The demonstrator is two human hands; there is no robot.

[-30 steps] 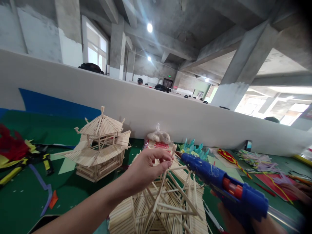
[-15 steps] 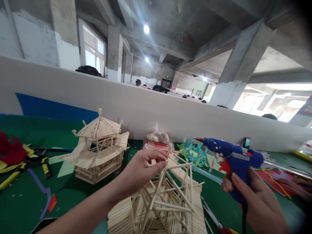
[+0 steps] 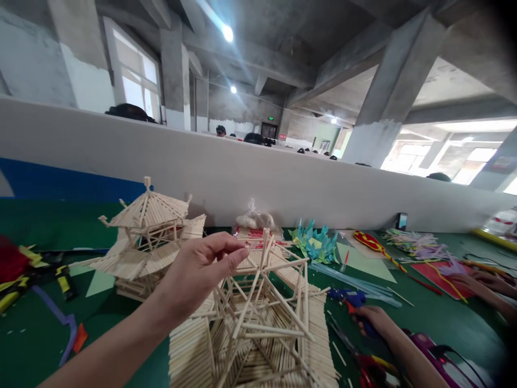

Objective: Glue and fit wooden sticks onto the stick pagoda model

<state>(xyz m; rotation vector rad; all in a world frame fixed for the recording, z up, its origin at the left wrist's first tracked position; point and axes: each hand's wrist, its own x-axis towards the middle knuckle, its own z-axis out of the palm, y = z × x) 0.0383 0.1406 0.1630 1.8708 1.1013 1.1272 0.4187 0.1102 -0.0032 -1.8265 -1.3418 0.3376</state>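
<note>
My left hand (image 3: 208, 269) is just left of the peak of an unfinished roof frame of wooden sticks (image 3: 278, 302). Its thumb and forefinger are pinched together, apart from the short upright sticks at the peak, and nothing shows between them. Low on the right, my right hand (image 3: 377, 320) is closed round the handle of a blue hot glue gun (image 3: 349, 296), which is down at the table with its nozzle toward the frame. A finished stick pavilion (image 3: 151, 237) with a tiered roof stands behind my left arm.
Scissors (image 3: 343, 334) lie between the frame and my right hand, beside a purple device (image 3: 428, 350). Teal paper petals (image 3: 315, 242) and clear glue sticks (image 3: 351, 283) lie behind. Pliers (image 3: 64, 277) rest at left. Another person's hands (image 3: 480, 283) are at far right; a white partition (image 3: 323, 194) bounds the table.
My left hand has let go of the frame's peak and moved slightly left. My right hand has lowered the glue gun from mid-air to the table beside the frame. The view has shifted slightly.
</note>
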